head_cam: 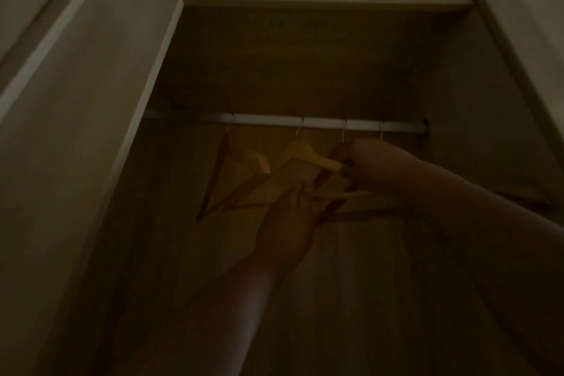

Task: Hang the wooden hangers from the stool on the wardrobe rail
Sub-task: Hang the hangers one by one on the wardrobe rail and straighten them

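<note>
Our two hands are up: left hand (287,223) pinches the pale hanger's (308,156) bar, right hand (372,165) grips its arm. Four hooks hang on the rail (274,120); no writing is readable.

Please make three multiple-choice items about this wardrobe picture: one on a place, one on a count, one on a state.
1. Where is the rail?
A. Below the shelf
B. Above the shelf
C. On the floor

2. How many hooks sit on the rail?
A. One
B. Four
C. Seven

3. What is the right hand doing?
A. Resting flat on the shelf
B. Hanging empty
C. Gripping a hanger end

Answers:
1 A, the rail runs under the shelf.
2 B, four thin hooks cross it.
3 C, its fingers close on the pale hanger; the left hand holds hanger bars lower down.
</note>
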